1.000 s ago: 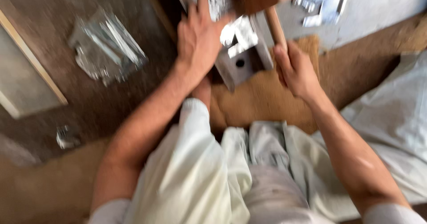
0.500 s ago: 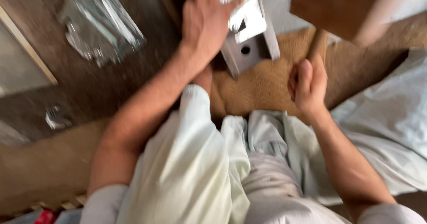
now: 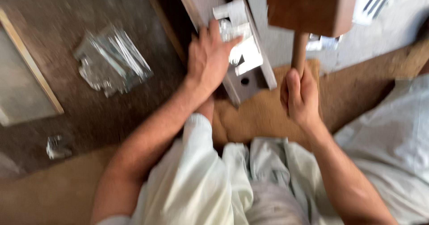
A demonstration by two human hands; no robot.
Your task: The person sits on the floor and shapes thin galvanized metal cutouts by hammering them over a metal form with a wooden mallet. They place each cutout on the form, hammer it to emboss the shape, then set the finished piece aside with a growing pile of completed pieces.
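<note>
We have our right hand (image 3: 301,97) clenched low on the handle of a wooden mallet (image 3: 310,8), its blocky head raised above the work — gripped near the end, we judge, for reach and swing. Our left hand (image 3: 210,59) presses flat on a shiny metal bracket (image 3: 243,57) seated on the end of a grey metal frame section (image 3: 250,79), fingers spread rather than closed, likely to pin the piece steady. The frame end rests on brown sacking (image 3: 263,113) over the floor, just beyond our knees. Off to the left lies a clear plastic bag of metal parts (image 3: 111,62), well apart — and a wood-edged panel (image 3: 27,73) beyond it. Our fingertips sit close to the bracket's struck face, the main thing in the way.
</note>
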